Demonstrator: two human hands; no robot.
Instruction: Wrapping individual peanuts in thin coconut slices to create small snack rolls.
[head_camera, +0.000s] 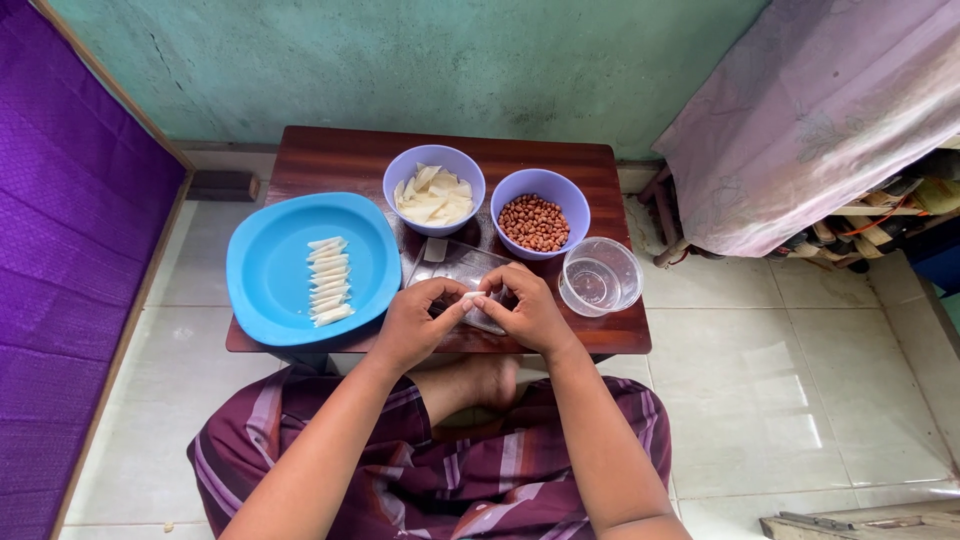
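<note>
I see both hands: left hand (415, 322) and right hand (525, 310) pinch one wrapper (472, 297) over table (330, 160) | done: rolls (328, 281) on plate (262, 270) | left: wrappers in bowl (433, 195), peanuts (533, 222)

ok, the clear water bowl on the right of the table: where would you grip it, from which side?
Grip the clear bowl by its right rim, coming from the right. That side faces open table edge; the peanut bowl crowds its left, and the right hand sits at its lower left.
</note>
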